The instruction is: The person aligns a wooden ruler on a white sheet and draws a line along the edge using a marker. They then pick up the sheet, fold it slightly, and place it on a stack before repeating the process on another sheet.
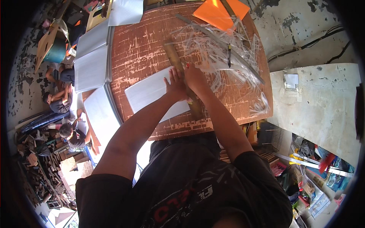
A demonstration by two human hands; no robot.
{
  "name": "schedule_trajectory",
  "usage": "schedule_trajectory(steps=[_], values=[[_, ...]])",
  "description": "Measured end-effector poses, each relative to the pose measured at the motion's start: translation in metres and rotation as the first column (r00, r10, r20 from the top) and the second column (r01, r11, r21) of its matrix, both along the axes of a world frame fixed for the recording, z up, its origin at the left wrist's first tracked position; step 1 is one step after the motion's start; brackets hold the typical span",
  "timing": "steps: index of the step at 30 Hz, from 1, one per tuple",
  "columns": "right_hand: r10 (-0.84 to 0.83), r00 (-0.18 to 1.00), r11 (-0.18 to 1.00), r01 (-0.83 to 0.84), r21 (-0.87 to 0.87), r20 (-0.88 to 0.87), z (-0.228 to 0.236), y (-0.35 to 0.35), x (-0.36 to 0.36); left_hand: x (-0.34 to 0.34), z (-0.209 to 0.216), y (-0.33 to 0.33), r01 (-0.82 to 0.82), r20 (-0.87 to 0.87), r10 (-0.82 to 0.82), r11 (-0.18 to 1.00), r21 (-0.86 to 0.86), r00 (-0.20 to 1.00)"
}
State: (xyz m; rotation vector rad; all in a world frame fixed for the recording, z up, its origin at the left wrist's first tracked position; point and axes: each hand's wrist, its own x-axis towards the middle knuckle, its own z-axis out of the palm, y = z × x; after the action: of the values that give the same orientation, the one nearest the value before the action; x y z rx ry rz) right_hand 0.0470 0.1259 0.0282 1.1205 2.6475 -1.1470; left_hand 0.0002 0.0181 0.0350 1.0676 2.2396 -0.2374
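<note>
A whitish translucent plastic sheet [146, 90] lies on a worn brown table [140, 41]. Along its right side runs a long brown straightedge [173, 55], which looks like wood. My left hand [176, 87] lies with fingers spread across the sheet and the straightedge, pressing on both. Close against the straightedge's right side, my right hand [195, 79] is closed round a small tool with a red part [187, 65]; most of the tool is hidden in the fist. Thin clear plastic strips [216, 51] lie in a tangled heap just beyond my right hand.
Stacks of similar sheets [91, 68] line the table's left edge. Across the strip heap lie a grey metal bar [228, 49] and a black pen [229, 57]. Orange sheets [216, 15] lie at the far edge. Other people [74, 135] sit at the left, near piled wood scraps [42, 163].
</note>
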Motion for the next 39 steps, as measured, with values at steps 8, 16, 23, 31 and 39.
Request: schedule_trajectory(steps=[8,16,23,31,39], values=[[0.140,0.987,0.990,-0.142,0.022,0.084,-0.001,-0.008,-0.011,0.000,0.000,-0.004,0.009,0.000,-0.009,1.000,0.006,1.000],[0.149,0.982,0.988,-0.143,-0.057,0.116,-0.008,-0.002,-0.012,-0.005,0.001,0.001,0.021,0.018,-0.021,1.000,-0.012,1.000],[0.123,0.988,0.992,-0.121,-0.031,0.091,-0.032,-0.008,0.017,-0.001,-0.003,0.003,0.012,0.015,-0.012,1.000,-0.017,1.000],[0.107,0.993,0.993,-0.109,-0.052,-0.040,-0.042,-0.001,0.053,-0.001,0.001,0.000,-0.012,0.002,0.012,0.999,-0.039,1.000],[-0.299,0.953,0.936,0.304,0.174,-0.057,-0.007,0.042,0.131,-0.001,0.000,0.000,-0.029,0.022,0.029,1.000,0.011,0.999]])
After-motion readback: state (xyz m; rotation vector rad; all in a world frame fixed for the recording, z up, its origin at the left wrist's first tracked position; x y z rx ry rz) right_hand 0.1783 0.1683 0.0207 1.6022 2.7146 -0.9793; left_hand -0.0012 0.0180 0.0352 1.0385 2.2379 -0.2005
